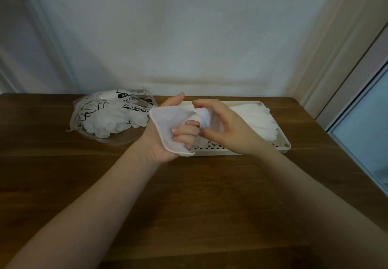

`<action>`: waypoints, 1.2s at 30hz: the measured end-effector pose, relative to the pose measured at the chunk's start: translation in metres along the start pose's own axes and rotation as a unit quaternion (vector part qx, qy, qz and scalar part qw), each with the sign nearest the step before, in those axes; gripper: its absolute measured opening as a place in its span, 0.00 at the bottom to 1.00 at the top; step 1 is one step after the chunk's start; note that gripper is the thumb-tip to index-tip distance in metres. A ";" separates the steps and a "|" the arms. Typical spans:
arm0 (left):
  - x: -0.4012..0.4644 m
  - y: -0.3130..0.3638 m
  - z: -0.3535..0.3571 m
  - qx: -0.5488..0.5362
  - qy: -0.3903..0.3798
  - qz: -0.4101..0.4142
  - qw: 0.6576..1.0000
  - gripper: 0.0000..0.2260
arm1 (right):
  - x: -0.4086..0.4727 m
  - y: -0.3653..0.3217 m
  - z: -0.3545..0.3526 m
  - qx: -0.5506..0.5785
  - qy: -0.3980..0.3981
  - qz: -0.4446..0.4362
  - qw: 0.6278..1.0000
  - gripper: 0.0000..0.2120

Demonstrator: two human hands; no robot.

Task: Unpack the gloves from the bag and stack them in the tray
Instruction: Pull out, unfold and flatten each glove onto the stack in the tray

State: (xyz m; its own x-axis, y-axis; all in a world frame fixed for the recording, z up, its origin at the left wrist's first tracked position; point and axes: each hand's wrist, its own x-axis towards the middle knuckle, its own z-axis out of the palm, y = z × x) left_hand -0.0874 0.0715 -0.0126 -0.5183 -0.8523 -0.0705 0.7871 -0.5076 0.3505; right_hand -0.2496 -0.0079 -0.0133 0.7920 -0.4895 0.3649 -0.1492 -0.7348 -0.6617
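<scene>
White fabric glove (168,130) spans our two hands just above the near-left end of the tray (285,145), our left hand (168,140) curling round its cuff, our right hand (226,125) pinching its bunched end, long axis running left to right along the tray.

One bag, one tray, one loose glove, two hands on a single table.

A single clear crinkled plastic bag (109,117) with black print holds a heap of white gloves too bunched to count. One cream perforated plastic tray (284,143) carries a stack of white gloves (260,119), number unclear. One white fabric glove (168,125) sits between the left hand (172,130) and right hand (228,125). One brown wooden table (189,184).
</scene>
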 end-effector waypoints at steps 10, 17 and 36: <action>-0.008 0.006 0.004 0.282 0.178 0.010 0.943 0.35 | 0.002 0.004 -0.033 0.019 -0.142 0.121 0.982 0.12; -0.003 0.010 0.010 0.537 0.158 -0.050 0.827 0.19 | 0.007 -0.005 -0.053 0.094 -0.250 0.177 0.948 0.11; 0.035 0.007 0.043 0.743 0.278 0.066 0.606 0.03 | 0.025 -0.017 -0.066 0.113 -0.036 0.177 0.977 0.16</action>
State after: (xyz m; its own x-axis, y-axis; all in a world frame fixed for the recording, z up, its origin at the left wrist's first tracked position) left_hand -0.1143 0.0431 0.0275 0.0333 -0.9935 -0.1091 -0.5740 -0.1084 0.8116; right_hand -0.2662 -0.0389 0.0499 0.7545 -0.6548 0.0452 -0.2934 -0.3981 -0.8692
